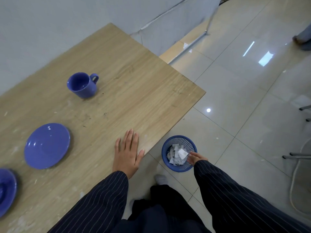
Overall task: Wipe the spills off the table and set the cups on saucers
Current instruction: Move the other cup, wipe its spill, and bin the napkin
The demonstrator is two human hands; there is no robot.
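A blue cup (82,85) stands upright on the wooden table (134,84), handle pointing right, apart from any saucer. An empty blue saucer (47,146) lies at the left. A second blue saucer (6,190) is cut off by the left edge, something blue on it. My left hand (127,153) rests flat on the table near its front right edge, fingers spread, holding nothing. My right hand (195,158) hangs over the blue waste basket (179,153) on the floor, fingers loose above crumpled tissues (177,154). A few dark specks mark the table near the cup.
The glossy tiled floor spreads to the right. Metal chair legs (296,156) and a pale hose stand at the far right. A white wall panel borders the table's far side. Another person's foot shows at the top right corner.
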